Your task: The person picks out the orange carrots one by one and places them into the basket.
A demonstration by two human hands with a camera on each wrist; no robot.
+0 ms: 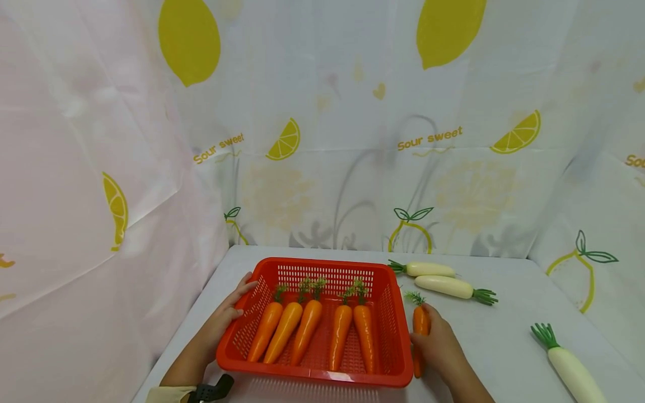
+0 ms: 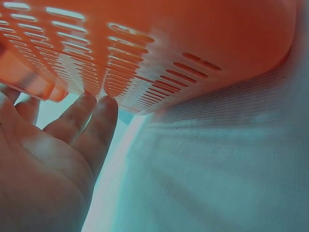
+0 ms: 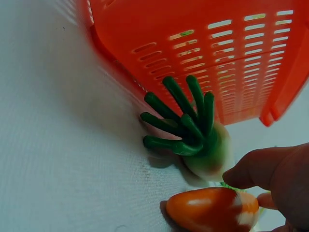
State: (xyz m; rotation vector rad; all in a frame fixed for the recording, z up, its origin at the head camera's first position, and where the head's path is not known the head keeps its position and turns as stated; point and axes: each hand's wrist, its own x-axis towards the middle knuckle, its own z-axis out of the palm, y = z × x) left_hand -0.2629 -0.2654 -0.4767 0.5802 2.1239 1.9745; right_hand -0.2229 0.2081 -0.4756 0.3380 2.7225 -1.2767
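A red plastic basket (image 1: 302, 373) stands on the table with several orange carrots (image 1: 309, 324) inside, green tops toward the back. Against its left outer side my left hand (image 1: 227, 310) rests with extended fingers; in the left wrist view the fingertips (image 2: 107, 106) touch the slotted wall. Just right of the basket, my right hand (image 1: 440, 341) holds another carrot (image 1: 421, 320), its thumb crossing over it in the head view. The right wrist view shows this carrot (image 3: 205, 209) beside a white radish (image 3: 205, 166) with green stalks, close to the basket wall.
Two white radishes, one behind (image 1: 428, 269) and one in front (image 1: 443, 286), lie right of the basket's back corner. Another radish (image 1: 576, 375) lies at the far right. A lemon-print cloth (image 1: 353, 112) hangs around the white table (image 1: 504, 347).
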